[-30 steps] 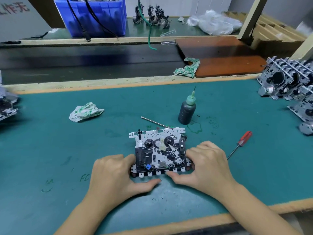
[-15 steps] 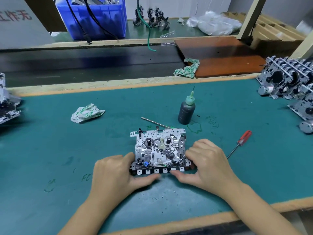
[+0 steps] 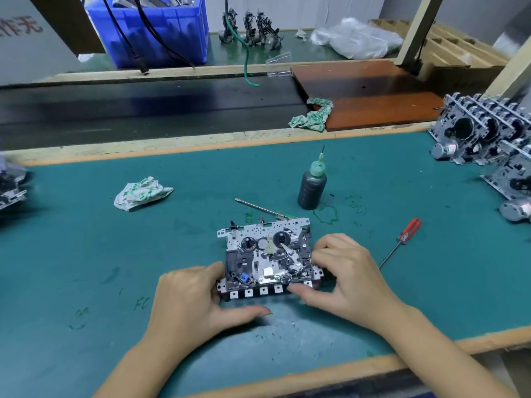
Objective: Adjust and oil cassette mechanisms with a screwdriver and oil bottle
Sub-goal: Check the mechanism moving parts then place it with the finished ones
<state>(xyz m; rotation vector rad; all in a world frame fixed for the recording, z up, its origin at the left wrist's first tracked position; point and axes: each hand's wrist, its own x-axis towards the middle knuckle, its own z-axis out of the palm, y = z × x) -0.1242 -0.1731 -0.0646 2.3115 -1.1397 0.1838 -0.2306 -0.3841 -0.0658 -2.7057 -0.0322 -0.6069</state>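
Both forearms reach in from the near edge of the green mat (image 3: pixel 86 239). The left hand (image 3: pixel 189 297) cups the left side of the cassette mechanism (image 3: pixel 267 254), fingers curled against its edge, thumb stretched flat on the mat below the key row. The right hand (image 3: pixel 347 274) grips the right side — fingers bent over the frame, thumb tip pressed on a white key at the front. The mechanism lies flat, mid-mat, between the hands: perforated metal plate, two black reel hubs, a small blue part, square white keys. Faint green pen marks on the mat read roughly "FC". The oil bottle (image 3: pixel 312 185) stands upright behind it, dark body, green needle cap. A bare metal shaft (image 3: pixel 258 207) lies just behind the plate; the red-handled screwdriver (image 3: pixel 402 239) lies to the right, untouched. A crumpled printed rag (image 3: pixel 140 192) sits at left.
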